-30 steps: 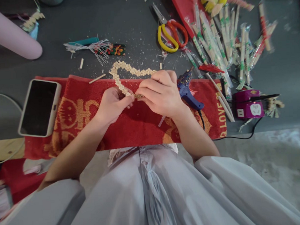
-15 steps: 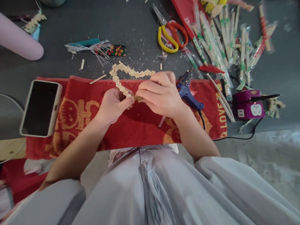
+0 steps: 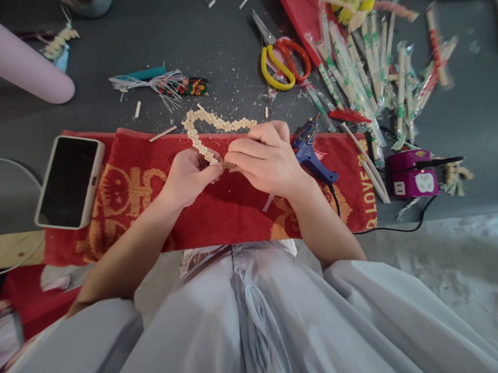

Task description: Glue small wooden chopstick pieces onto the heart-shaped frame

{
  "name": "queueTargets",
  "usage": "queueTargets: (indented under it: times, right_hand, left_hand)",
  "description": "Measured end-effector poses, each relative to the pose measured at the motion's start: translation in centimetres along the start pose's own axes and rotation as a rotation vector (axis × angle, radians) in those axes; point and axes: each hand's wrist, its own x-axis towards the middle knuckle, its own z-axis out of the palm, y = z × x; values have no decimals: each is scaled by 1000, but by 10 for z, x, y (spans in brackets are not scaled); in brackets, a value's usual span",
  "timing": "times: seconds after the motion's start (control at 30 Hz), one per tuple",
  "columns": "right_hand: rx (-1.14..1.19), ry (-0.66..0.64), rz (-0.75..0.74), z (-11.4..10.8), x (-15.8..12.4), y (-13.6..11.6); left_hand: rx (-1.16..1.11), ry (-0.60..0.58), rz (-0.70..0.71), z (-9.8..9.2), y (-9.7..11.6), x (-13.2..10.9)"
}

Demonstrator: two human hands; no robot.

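Observation:
A cream-coloured chain of small bead-like pieces [image 3: 195,135] curves in a loop above a red towel [image 3: 225,209]. Its near end is pinched between the thumb and fingers of my left hand [image 3: 190,177]. My right hand [image 3: 268,161] meets the left at that end, its fingers closed round a small brownish piece [image 3: 230,166] that they mostly hide. The chain's other end passes by the knuckles of my right hand. Just right of that hand, a blue glue gun [image 3: 313,156] lies on the towel, with a translucent glue stick [image 3: 268,202] below my right palm.
Scissors [image 3: 282,58] with red and yellow handles lie beyond my hands. Several wrapped sticks [image 3: 346,67] are heaped at the back right, near a purple power socket [image 3: 413,174]. A phone [image 3: 69,180] rests at the left, below a pink cylinder [image 3: 29,58]. White tassel threads [image 3: 162,83] lie behind the towel.
The view has shifted very slightly. Both hands keep almost the same place and grip, and the chain holds its shape.

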Motion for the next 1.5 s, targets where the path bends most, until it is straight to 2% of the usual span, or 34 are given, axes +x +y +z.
queueTargets:
  times: [0.53, 0.87, 1.13, 1.5]
  right_hand:
    - [-37, -77, 5, -6, 0, -2]
    - [-56, -36, -1, -7, 1, -2]
    - [-37, -24, 10, -6, 0, -2]
    - [-35, -27, 18, -4, 0, -1]
  left_hand:
    - [4, -10, 35, -1, -1, 0]
    - [63, -2, 17, -1, -1, 0]
    - [-32, -7, -29, 0, 1, 0]
    - [-28, -3, -57, 2, 0, -1]
